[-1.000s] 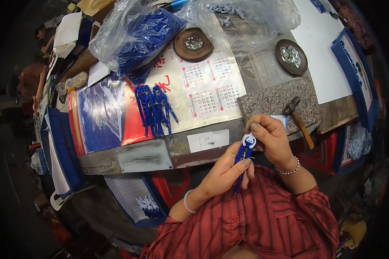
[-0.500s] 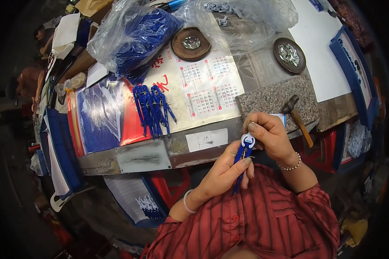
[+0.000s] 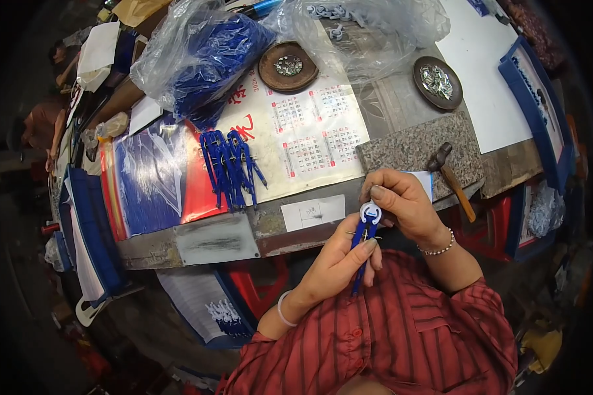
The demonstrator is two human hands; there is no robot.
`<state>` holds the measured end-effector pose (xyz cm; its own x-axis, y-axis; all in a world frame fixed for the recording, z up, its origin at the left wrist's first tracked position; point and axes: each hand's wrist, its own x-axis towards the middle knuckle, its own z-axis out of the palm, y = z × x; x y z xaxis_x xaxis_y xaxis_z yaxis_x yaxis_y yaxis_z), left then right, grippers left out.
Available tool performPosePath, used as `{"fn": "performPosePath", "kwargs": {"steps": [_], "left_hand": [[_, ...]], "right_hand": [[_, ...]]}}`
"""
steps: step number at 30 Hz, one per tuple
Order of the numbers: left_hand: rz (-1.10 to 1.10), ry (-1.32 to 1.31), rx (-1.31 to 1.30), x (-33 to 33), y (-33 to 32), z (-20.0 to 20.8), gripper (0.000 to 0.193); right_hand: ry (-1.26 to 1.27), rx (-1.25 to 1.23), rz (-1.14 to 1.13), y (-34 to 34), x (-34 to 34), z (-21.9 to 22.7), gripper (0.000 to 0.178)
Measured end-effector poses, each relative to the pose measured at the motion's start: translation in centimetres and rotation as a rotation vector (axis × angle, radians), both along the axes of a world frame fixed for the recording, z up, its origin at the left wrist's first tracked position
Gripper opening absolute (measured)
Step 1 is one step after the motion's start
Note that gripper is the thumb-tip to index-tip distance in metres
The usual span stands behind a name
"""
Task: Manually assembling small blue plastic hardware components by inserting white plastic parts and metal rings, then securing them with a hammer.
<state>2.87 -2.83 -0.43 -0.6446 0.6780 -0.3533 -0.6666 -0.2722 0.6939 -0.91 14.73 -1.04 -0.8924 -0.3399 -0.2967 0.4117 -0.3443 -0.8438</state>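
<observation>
We see the left grip (image 3: pixel 336 263) closed about a blue drawing compass (image 3: pixel 368 230), thumb pressed along its side; the right grip (image 3: pixel 405 207) has thumb and fingers drawn together at the compass's head, though we cannot tell what they pinch. The compass lies between both grips, its legs slanting down toward the striped shirt (image 3: pixel 375 329). We note a pale rounded head, legs near together, and a thin metal bar jutting out crosswise.

Hammer (image 3: pixel 456 185) on a stone slab (image 3: pixel 408 148)
Calendar sheet (image 3: pixel 316 131) left of the slab, small marked paper (image 3: pixel 313 212) just below the calendar, large white sheet (image 3: pixel 484 85) upper right
</observation>
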Motion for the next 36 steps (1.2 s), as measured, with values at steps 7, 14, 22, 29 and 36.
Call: {"fn": "performPosePath", "kwargs": {"steps": [7,14,22,29,36], "left_hand": [[0.0,-0.004,-0.011,0.0,0.0,-0.1,0.042],[-0.007,-0.008,0.008,-0.6,0.2,-0.2,0.041],[-0.031,0.024,0.012,-1.6,0.2,0.2,0.041],[0.054,0.02,0.008,-1.7,-0.6,0.0,0.04],[0.049,0.019,-0.02,-1.9,-0.3,0.1,0.039]], "right_hand": [[-0.018,0.002,0.005,0.1,0.0,-0.2,0.02],[-0.007,0.018,-0.019,0.2,-0.2,-0.4,0.018],[0.121,0.214,-0.017,2.6,-2.1,1.8,0.018],[0.41,0.694,-0.183,8.1,-10.6,4.9,0.013],[0.803,1.075,-0.135,8.5,-20.4,1.1,0.015]]}}
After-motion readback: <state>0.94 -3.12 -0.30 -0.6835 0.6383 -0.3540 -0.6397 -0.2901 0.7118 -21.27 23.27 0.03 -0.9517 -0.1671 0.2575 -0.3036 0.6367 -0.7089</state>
